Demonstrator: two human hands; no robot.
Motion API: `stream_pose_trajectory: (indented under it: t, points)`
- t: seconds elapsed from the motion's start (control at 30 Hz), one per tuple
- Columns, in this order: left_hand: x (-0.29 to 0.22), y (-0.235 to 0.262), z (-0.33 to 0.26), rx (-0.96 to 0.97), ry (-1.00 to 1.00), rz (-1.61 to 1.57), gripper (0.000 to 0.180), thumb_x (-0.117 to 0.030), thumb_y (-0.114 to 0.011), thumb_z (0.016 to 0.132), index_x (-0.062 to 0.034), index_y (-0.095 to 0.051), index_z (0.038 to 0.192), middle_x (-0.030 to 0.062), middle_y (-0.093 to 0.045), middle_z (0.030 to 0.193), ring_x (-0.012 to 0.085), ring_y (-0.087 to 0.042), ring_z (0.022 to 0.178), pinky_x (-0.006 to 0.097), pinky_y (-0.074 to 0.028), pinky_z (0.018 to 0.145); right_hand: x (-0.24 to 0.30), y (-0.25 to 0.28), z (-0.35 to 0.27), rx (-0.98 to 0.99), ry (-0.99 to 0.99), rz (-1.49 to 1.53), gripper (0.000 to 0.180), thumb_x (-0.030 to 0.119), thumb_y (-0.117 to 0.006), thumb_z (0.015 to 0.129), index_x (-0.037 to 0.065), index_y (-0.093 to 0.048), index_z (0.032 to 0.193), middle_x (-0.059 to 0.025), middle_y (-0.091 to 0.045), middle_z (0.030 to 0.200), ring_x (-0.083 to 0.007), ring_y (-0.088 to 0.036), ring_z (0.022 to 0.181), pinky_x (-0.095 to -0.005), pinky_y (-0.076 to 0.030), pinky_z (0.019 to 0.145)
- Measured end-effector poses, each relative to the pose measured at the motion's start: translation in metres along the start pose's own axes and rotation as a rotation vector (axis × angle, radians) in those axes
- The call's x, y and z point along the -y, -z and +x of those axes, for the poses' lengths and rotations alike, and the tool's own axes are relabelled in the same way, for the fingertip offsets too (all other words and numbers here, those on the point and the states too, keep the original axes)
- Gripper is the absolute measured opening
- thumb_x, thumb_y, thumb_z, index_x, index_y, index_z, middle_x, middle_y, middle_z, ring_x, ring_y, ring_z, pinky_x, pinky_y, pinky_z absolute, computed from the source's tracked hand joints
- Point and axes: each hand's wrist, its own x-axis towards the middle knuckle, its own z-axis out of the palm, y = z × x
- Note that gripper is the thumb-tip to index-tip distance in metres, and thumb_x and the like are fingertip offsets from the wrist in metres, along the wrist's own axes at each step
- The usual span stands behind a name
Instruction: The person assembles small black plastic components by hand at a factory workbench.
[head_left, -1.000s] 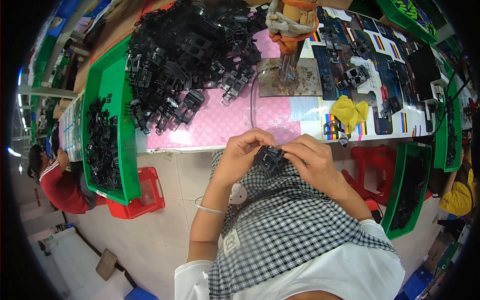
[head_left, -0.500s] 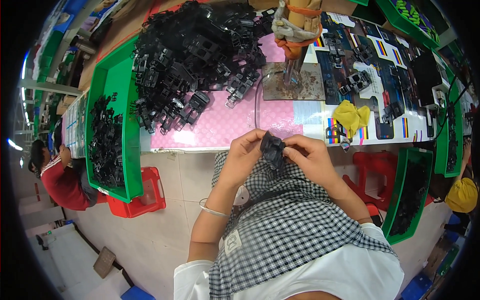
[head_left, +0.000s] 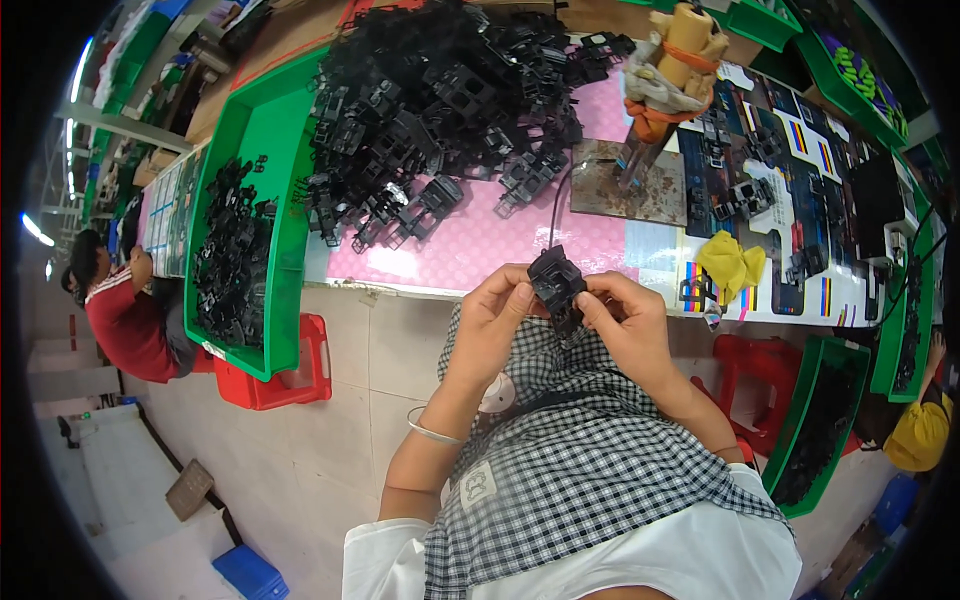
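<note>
A black plastic frame part (head_left: 557, 284) is held in front of me, just off the table's near edge and above my lap. My left hand (head_left: 497, 318) pinches its left side between thumb and fingers. On its right side, my right hand (head_left: 625, 322) grips it with thumb and forefinger. Openings show in its upper face; its lower end hangs between my hands. Beyond it on the table lies a large heap of similar black plastic parts (head_left: 440, 110).
A green bin (head_left: 285, 290) of small black parts stands left of the table. Behind the table's middle, a post wrapped in cloth (head_left: 675, 80) rises from a rusty metal plate (head_left: 625, 185). A yellow cloth (head_left: 730, 263) lies at right. Red stools (head_left: 318, 365) stand beneath; a person in red (head_left: 130, 325) sits at left.
The black part has turned in my fingers, so its face with openings now shows. The view has shifted, with the table appearing farther right. Both hands keep hold.
</note>
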Motion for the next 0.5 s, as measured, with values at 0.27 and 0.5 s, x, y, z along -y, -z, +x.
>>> stream_pose_trajectory:
  t: [0.27,0.5]
  points:
    - [0.004,-0.001,-0.014,-0.026,-0.057,-0.078,0.046,-0.024,-0.044,0.096,-0.0017,-0.033,0.134,0.0116,-0.048,0.124,0.0169,-0.051,0.108,0.032,-0.043,0.092,0.012,-0.022,0.004,0.072,0.090,-0.122,0.018,-0.001,-0.061,0.082,-0.002,-0.060,0.100,-0.0046,-0.062,0.082,-0.0082,-0.058,0.071,-0.0202,-0.048,0.061]
    - [-0.091,0.059,0.041,-0.381,-0.396,0.217,0.032,-0.014,-0.049,0.093,0.0024,-0.045,0.120,0.0039,-0.056,0.103,0.0108,-0.055,0.090,0.025,-0.044,0.083,0.010,-0.008,0.006,0.010,0.276,-0.261,0.027,-0.004,-0.059,0.080,-0.001,-0.057,0.106,-0.0095,-0.053,0.105,-0.0148,-0.058,0.085,-0.0217,-0.048,0.063]
